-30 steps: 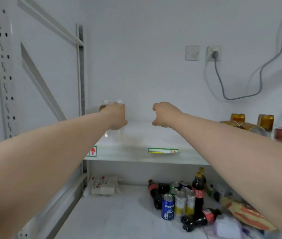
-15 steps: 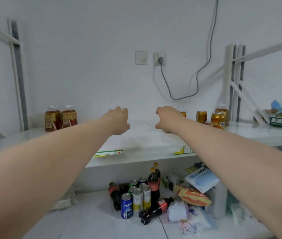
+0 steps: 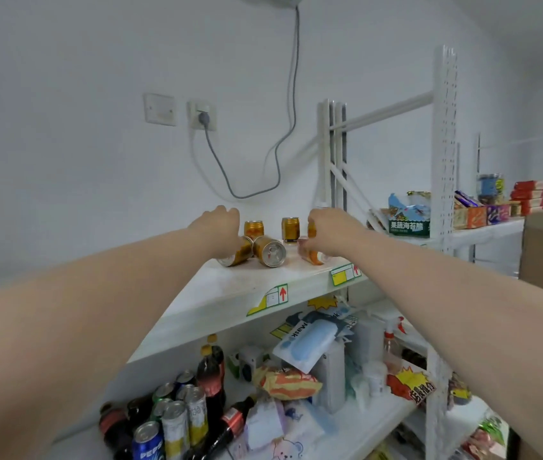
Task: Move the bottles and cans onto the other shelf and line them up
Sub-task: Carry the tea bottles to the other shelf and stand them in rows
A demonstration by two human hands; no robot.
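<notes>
My left hand and right hand curl over the lying cans to collect them; whether they already grasp, I cannot tell.

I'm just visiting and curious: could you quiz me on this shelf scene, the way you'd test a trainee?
1. True or false: all gold cans on the upper shelf stand upright.
2. The blue Pepsi can sits on: A) the upper shelf B) the lower shelf C) a chair.
3. Fill in: the grey cable plugs into a wall ___.
Key: 1 false; 2 B; 3 socket.
</notes>
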